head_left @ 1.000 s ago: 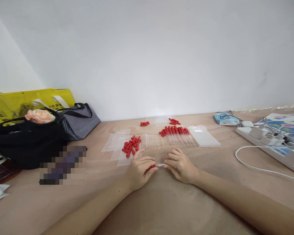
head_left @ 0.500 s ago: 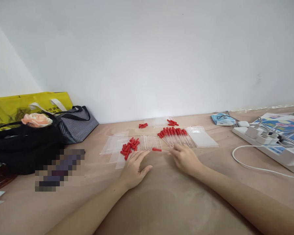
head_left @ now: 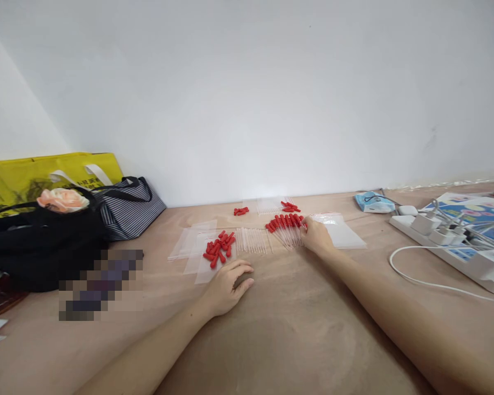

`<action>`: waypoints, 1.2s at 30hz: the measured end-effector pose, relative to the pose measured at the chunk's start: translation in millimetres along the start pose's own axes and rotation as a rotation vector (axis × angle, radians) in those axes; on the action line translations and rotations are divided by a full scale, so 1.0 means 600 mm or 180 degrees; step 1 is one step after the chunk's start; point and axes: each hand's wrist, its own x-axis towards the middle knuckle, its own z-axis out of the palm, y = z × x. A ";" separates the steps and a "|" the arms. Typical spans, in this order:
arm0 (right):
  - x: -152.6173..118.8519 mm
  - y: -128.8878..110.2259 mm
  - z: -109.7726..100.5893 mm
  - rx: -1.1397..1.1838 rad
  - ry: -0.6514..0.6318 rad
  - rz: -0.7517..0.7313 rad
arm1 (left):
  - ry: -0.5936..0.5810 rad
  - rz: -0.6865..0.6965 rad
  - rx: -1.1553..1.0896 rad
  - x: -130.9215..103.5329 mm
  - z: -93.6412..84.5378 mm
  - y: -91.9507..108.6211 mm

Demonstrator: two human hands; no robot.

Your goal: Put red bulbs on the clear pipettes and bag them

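Observation:
My right hand (head_left: 316, 236) is at the right end of a row of droppers (head_left: 286, 225), its fingers pinched at the red bulb of the endmost one. Their red bulbs point away from me and the thin clear tubes toward me. My left hand (head_left: 228, 288) rests on the table, fingers curved, thumb apart, holding nothing. Just beyond it lies a heap of loose red rubber bulbs (head_left: 219, 249) on clear plastic bags (head_left: 191, 241). Between heap and droppers is a row of bare clear tubes (head_left: 252, 240).
A stack of clear bags (head_left: 346, 235) lies right of the droppers. Small groups of red bulbs (head_left: 241, 210) are near the wall. At left stand a black bag (head_left: 37, 247), a striped bag (head_left: 127, 211) and a yellow bag (head_left: 66, 164). A power strip (head_left: 448, 241) with cables is at right.
My right hand has moved right and away from me, to the row's end. The red-bulbed piece that lay between my hands is gone from there. My left hand has drawn slightly back from the heap.

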 end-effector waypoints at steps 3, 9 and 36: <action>0.000 0.002 0.004 -0.0103 -0.0046 -0.0004 | -0.0009 0.0005 0.0004 0.000 -0.001 0.001; -0.015 -0.017 -0.004 -0.0322 0.0049 -0.0011 | -0.0019 0.0003 -0.0013 0.001 -0.003 0.006; -0.091 -0.087 -0.027 -0.0481 -0.0584 -0.1204 | 0.0754 -0.1704 0.1509 0.090 -0.065 -0.103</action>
